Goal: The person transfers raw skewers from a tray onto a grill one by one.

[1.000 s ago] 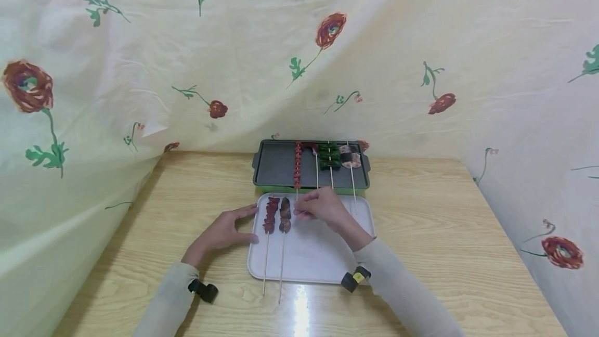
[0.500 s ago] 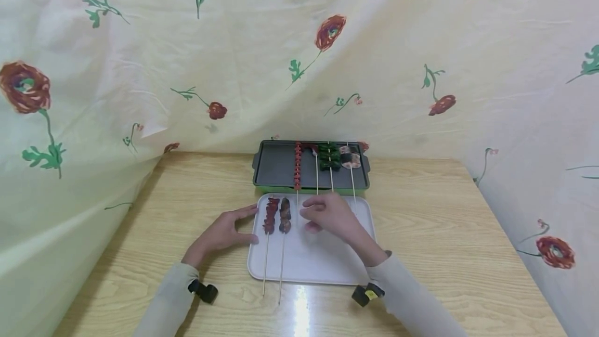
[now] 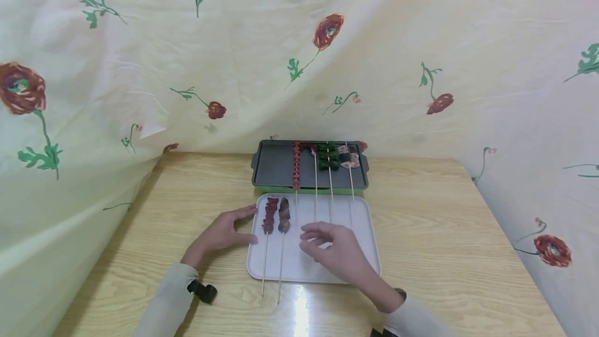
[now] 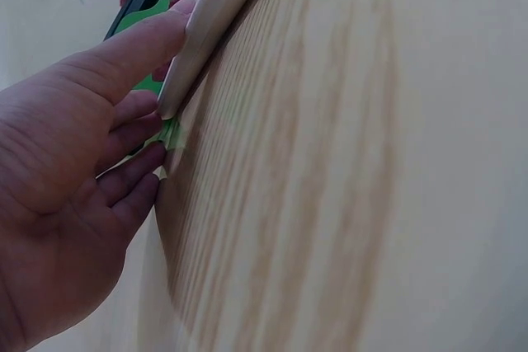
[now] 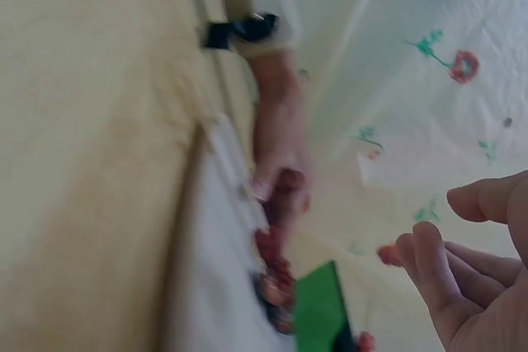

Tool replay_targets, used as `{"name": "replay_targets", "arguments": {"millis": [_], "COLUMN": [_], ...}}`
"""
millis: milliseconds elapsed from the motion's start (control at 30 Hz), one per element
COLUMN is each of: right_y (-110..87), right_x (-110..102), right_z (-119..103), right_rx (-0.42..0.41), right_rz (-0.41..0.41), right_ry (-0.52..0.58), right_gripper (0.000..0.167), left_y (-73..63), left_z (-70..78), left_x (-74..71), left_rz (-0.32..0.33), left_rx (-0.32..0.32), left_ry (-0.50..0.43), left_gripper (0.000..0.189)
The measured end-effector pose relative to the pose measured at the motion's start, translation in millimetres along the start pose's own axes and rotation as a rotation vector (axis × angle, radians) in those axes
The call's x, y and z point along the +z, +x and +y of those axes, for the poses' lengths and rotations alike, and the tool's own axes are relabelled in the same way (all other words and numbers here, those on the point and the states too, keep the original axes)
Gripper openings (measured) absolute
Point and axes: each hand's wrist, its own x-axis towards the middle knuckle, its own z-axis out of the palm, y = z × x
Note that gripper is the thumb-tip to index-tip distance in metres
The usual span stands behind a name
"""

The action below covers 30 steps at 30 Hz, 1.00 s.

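My left hand (image 3: 224,232) rests at the left edge of a white tray (image 3: 309,272), its fingers and thumb along the rim. In the left wrist view the thumb (image 4: 148,47) lies on the rim. My right hand (image 3: 336,249) hovers above the right half of the tray, fingers loosely bent, nothing between them; the right wrist view shows the thumb apart from the fingers. Two skewers lie on the tray, one of dark red meat (image 3: 270,216) and one of brown pieces (image 3: 284,216). Their sticks reach past the tray's front edge.
Behind the tray stands a dark grill pan (image 3: 276,165) with a green base. On its right half lie a thin red skewer (image 3: 297,166), a curled dark red one (image 3: 309,146), a green one (image 3: 328,157) and a pinkish one (image 3: 349,157). Their sticks overhang the tray.
My right hand has let go of the thin red skewer's stick and drawn back toward the front right. That skewer stays on the grill pan. My left hand has stayed in place.
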Motion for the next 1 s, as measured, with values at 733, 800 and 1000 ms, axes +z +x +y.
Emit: {"name": "replay_targets", "arguments": {"millis": [733, 800, 1000], "right_y": [-25.8, -25.8, -27.4], "right_x": [61.7, 64.2, 72.6], "right_z": [43.2, 44.8, 47.8], "right_rx": [0.079, 0.101, 0.171], "right_rz": [-0.174, -0.188, -0.201], "right_ry": [0.099, 0.131, 0.231], "right_gripper": [0.046, 0.048, 0.050], "left_y": [2.0, 1.9, 1.7], "left_z": [-4.9, -5.1, -9.0], "left_x": [2.5, 2.6, 4.0], "left_rz": [0.017, 0.016, 0.021], "left_rx": [0.009, 0.013, 0.037], "left_ry": [0.008, 0.005, 0.014], "left_gripper": [0.086, 0.086, 0.086]}}
